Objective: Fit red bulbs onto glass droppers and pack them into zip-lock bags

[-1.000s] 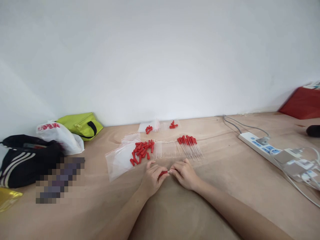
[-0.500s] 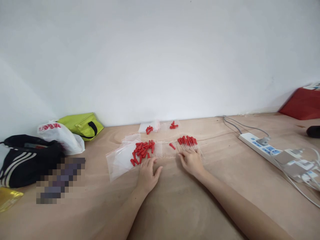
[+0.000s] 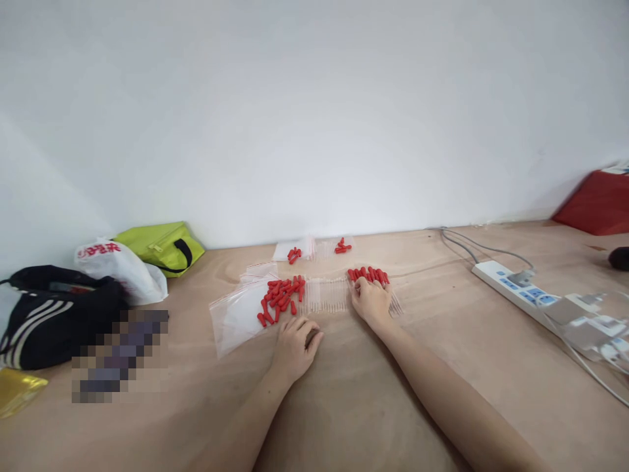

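My right hand [image 3: 373,303] is closed, its fingers bent down against a row of glass droppers with red rubber bulbs [image 3: 368,273]. It seems to pinch one dropper at the row's left end, though the fingers partly hide it. To the left lies a row of thin clear tubes [image 3: 328,296], side by side. My left hand [image 3: 295,347] rests on the table in front of them, fingers loosely curled and the thumb apart, with nothing visible in it. Just beyond that hand, a heap of loose red rubber bulbs [image 3: 281,298] lies partly on clear zip bags [image 3: 230,321].
Two small bags, one with red bulbs [image 3: 294,255] and one with tubes and bulbs [image 3: 343,246], lie near the wall. A white power strip [image 3: 511,288] with plugs and cables is at right. On the left are black [image 3: 63,314], white [image 3: 118,272] and lime-green bags [image 3: 157,242].
The red bulb that lay over the clear tubes is gone from there. My right hand has shifted slightly left and up to the red-bulbed row. My left hand has drawn back, curling its fingers.
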`<state>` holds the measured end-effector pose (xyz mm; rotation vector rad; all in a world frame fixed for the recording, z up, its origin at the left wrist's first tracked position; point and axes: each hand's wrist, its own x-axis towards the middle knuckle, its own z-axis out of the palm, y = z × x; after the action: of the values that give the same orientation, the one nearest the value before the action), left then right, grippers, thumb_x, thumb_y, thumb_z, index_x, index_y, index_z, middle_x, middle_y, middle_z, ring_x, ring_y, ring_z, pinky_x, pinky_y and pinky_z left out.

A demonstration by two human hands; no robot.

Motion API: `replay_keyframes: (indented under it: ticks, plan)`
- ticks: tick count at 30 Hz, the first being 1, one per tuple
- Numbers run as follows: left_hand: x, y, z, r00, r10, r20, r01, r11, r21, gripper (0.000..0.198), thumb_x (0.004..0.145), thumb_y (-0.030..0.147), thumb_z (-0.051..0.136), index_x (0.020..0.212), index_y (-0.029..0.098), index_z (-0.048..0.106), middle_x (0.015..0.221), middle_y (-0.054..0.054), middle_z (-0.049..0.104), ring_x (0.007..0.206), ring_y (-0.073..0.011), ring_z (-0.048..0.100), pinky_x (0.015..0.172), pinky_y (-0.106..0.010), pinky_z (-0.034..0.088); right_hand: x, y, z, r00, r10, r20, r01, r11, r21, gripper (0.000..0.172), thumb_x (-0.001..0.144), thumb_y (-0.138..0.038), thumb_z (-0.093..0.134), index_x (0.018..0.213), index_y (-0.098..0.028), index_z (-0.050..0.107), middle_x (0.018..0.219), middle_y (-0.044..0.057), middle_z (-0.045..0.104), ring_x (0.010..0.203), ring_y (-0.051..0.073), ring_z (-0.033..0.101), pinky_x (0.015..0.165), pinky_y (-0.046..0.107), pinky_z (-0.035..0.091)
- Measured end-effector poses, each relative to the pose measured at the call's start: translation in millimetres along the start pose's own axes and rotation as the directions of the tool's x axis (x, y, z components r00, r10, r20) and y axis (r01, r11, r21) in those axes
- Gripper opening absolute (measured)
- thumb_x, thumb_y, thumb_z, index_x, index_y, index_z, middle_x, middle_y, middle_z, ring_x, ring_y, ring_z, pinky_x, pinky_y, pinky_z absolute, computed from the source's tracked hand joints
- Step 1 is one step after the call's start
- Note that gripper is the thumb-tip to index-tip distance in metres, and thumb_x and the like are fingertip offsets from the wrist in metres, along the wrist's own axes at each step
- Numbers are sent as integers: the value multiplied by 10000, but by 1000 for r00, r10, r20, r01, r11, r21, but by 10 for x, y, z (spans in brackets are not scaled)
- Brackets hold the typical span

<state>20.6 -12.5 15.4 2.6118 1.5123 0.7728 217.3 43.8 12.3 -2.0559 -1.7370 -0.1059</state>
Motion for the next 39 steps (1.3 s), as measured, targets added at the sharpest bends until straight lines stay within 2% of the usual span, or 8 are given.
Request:
replay_keyframes:
  ticks: [8, 14, 17, 21, 26, 30, 35, 39]
  plan:
    - [-11, -7, 25, 998, -4, -67, 7, 999, 40, 110, 788, 271, 518, 727, 207, 583, 742, -18, 595, 739, -194, 541, 677, -334, 364, -9, -11, -21, 1000, -30, 5, 30, 999, 24, 242, 780, -308, 440, 753, -189, 649, 811, 86, 663, 802, 221, 551, 770, 373, 234]
    - [41, -216, -18, 927, -186, -326, 277, 925, 260, 137, 764, 337, 546, 730, 215, 599, 747, -52, 584, 759, -245, 507, 663, -364, 324, 2, -78, -45, 994, -14, 104, 22, 997, -75, 259, 766, -256, 440, 736, -133, 665, 756, 137, 656, 771, 253, 556, 766, 405, 238]
    - [93, -304, -35, 910, -251, -330, 355, 883, 307, 198, 762, 393, 540, 717, 211, 604, 739, -59, 570, 765, -255, 497, 653, -362, 307, 3, -118, -33, 995, -34, 99, 44, 993, -108, 284, 791, -209, 405, 766, -102, 666, 779, 169, 652, 773, 259, 555, 769, 412, 228]
    - [139, -318, -27, 916, -255, -310, 358, 870, 340, 211, 767, 389, 527, 700, 204, 604, 743, -63, 570, 765, -251, 492, 650, -356, 298, -13, -155, 8, 996, -21, 87, 33, 990, -135, 309, 816, -182, 372, 821, -40, 647, 778, 209, 639, 774, 267, 550, 762, 407, 225]
    - [129, -295, -23, 898, -244, -367, 365, 878, 309, 178, 772, 325, 517, 697, 193, 610, 721, -59, 580, 759, -244, 503, 654, -350, 301, -89, -118, -4, 998, -57, 26, 59, 993, -100, 288, 830, -230, 376, 804, -76, 618, 777, 168, 635, 784, 260, 537, 749, 387, 233]
    - [51, -258, -54, 909, -160, -385, 264, 936, 233, 170, 772, 318, 525, 705, 187, 609, 728, -46, 584, 757, -222, 518, 691, -346, 325, -229, 13, -63, 972, -229, -45, 226, 972, -63, 263, 846, -283, 387, 802, -125, 592, 822, 120, 631, 815, 245, 515, 708, 351, 246]
    - [-66, -155, -119, 983, 31, -182, -14, 996, 93, 140, 788, 268, 494, 733, 191, 597, 714, -27, 567, 729, -181, 521, 697, -321, 354, -466, 284, -117, 889, -456, -45, 458, 886, 68, 234, 850, -321, 436, 712, -182, 565, 755, 55, 617, 755, 194, 500, 674, 315, 252]
    - [-83, -87, -145, 993, 94, -75, -90, 994, 57, 125, 781, 244, 489, 730, 196, 592, 719, -24, 566, 729, -180, 513, 695, -332, 354, -569, 428, -187, 843, -538, -30, 533, 826, 184, 213, 842, -337, 474, 707, -200, 565, 723, 27, 602, 730, 167, 490, 674, 299, 254]
